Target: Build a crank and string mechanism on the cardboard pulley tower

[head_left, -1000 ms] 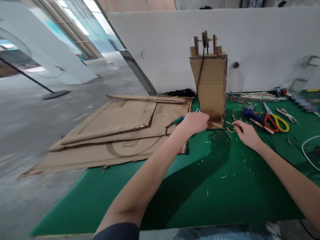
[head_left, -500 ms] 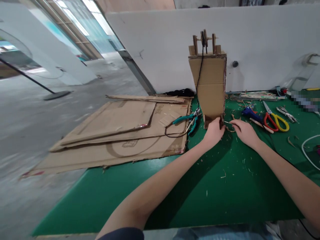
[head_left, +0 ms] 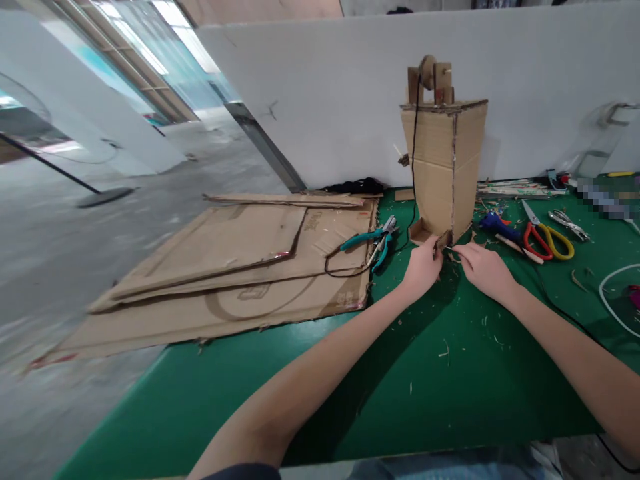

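Observation:
A tall cardboard box model [head_left: 434, 163] stands upright on the green table, turned with a corner toward me. On its top a cardboard pulley wheel [head_left: 427, 72] sits between upright cardboard pieces, and a black cord [head_left: 415, 153] hangs from it. My left hand [head_left: 421, 265] grips the small cardboard tray [head_left: 421, 231] at the model's foot by its near wall. Between the fingertips of my right hand [head_left: 481, 265] is a thin stick [head_left: 449, 249], its tip against the tray's right side near the model's bottom corner.
Teal-handled pliers [head_left: 373, 241] lie left of the model, beside stacked cardboard sheets [head_left: 240, 267]. To the right are a blue glue gun [head_left: 503, 228], red-and-yellow scissors [head_left: 545, 237] and a metal hand tool [head_left: 569, 225]. Scraps litter the green table [head_left: 400, 393]. A white panel [head_left: 325, 100] stands behind.
The cardboard model has turned, so a corner and a second side now face me. Its pulley wheel shows more broadside. Both hands stay at its base, the right slightly closer to the left.

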### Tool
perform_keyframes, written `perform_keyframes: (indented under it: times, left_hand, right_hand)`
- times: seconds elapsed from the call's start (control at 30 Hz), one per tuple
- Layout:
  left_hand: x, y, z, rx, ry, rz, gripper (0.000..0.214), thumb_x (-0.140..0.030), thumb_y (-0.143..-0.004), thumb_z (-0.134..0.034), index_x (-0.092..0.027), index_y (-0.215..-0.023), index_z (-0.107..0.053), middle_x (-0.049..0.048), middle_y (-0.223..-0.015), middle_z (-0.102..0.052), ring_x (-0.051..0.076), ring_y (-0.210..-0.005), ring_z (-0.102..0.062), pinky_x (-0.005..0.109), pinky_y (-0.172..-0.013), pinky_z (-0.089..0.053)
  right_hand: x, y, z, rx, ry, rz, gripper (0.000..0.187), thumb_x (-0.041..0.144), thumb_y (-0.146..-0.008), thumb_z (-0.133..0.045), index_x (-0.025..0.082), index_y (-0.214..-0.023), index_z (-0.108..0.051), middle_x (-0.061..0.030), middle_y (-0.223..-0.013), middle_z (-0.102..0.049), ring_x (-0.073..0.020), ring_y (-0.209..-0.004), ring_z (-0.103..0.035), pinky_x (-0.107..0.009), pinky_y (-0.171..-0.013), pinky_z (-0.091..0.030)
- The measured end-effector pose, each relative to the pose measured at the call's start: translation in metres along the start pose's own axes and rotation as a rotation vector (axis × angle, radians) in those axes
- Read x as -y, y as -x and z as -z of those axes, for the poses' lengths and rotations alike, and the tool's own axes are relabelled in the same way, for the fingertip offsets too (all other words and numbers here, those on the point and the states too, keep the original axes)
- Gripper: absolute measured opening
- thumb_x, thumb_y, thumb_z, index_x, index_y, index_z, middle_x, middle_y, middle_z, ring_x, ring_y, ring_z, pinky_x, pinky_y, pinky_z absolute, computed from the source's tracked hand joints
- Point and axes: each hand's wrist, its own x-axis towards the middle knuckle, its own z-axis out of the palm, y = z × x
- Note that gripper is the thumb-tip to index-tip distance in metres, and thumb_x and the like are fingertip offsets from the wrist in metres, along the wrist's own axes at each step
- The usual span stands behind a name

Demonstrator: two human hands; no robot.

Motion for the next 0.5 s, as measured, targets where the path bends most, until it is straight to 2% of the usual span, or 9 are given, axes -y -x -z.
perform_keyframes:
  times: [0.27,0.5]
  left_hand:
    - [0.006,0.003,0.005,0.014,0.084,0.035,0.032,-0.015,-0.094,-0.042,-0.014,-0.122,-0.057,0.0029,-0.072,-0.067,0.009,-0.042,-0.056,0.019,-0.043,-0.047]
    - [0.014,0.001,0.0,-0.06,0.118,-0.006,0.027,-0.019,-0.096,-0.045,-0.014,-0.117,-0.06,0.0056,-0.09,-0.071,0.005,-0.04,-0.053,0.017,-0.04,-0.044]
  right_hand:
    - [0.005,-0.001,-0.005,-0.008,0.018,0.001,0.039,0.023,-0.1,-0.033,0.017,-0.125,-0.062,-0.0116,-0.112,-0.069,-0.0222,-0.097,-0.066,-0.031,-0.077,-0.049]
    - [0.004,-0.001,-0.008,-0.019,0.014,0.022,0.037,0.022,-0.1,-0.034,0.016,-0.123,-0.063,-0.0114,-0.11,-0.069,-0.0216,-0.096,-0.066,-0.031,-0.078,-0.049]
